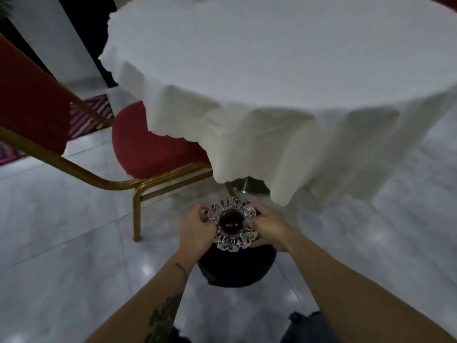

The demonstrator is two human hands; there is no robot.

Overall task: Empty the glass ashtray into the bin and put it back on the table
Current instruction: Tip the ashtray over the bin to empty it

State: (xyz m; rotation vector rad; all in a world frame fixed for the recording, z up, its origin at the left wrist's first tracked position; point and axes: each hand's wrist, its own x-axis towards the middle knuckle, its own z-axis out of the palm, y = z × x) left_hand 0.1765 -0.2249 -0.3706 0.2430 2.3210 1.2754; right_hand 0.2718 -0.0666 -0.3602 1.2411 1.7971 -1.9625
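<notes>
A scalloped glass ashtray [232,225] is held low in front of me, its opening facing up and its centre dark. My left hand [196,229] grips its left rim and my right hand [270,227] grips its right rim. Directly beneath the ashtray stands a dark round bin [237,268] on the floor, partly hidden by the ashtray and my hands. The round table [272,58] with a white cloth rises behind and above the bin.
A red chair with a gold metal frame [138,191] stands to the left, its seat tucked under the tablecloth. A metal table base [249,185] shows below the cloth hem. Glossy grey tiles cover the floor [61,243]; a patterned rug [89,117] lies at far left.
</notes>
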